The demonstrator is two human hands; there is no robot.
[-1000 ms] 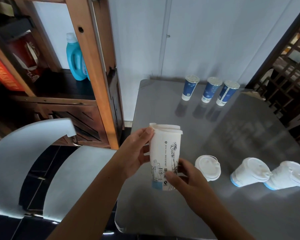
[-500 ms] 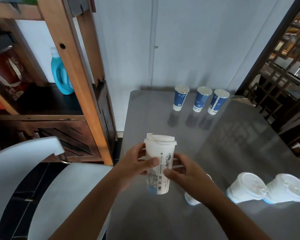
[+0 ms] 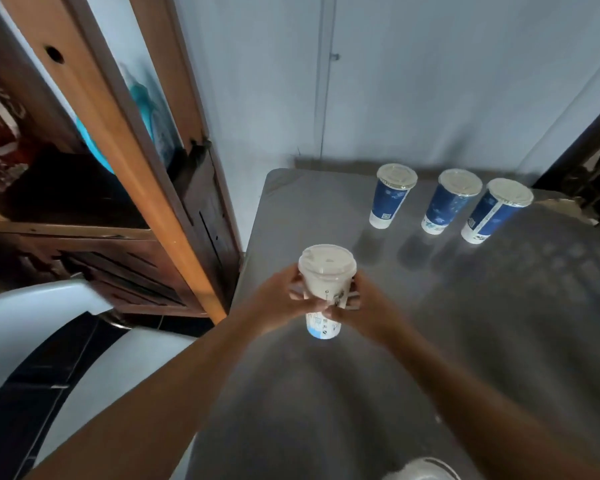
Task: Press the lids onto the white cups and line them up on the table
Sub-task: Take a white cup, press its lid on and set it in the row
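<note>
A white cup [image 3: 324, 289] with a printed drawing and a white lid [image 3: 327, 263] on top stands upright over the grey table [image 3: 482, 323], near its left edge. My left hand [image 3: 279, 303] wraps its left side and my right hand [image 3: 364, 308] wraps its right side, thumbs meeting at the front. Whether its blue base touches the table I cannot tell. Part of another white lidded cup [image 3: 421, 470] shows at the bottom edge.
Three blue cups with lids [image 3: 392, 195] [image 3: 451, 201] [image 3: 496, 210] stand in a row at the table's far side. A wooden shelf unit [image 3: 125, 161] with a teal bottle [image 3: 142, 109] stands to the left. A white chair [image 3: 42, 327] sits at lower left.
Both hands have carried the cup forward and away from me, and the lid top now faces the camera. The view has tilted, so the lidded white cups at right have left the frame.
</note>
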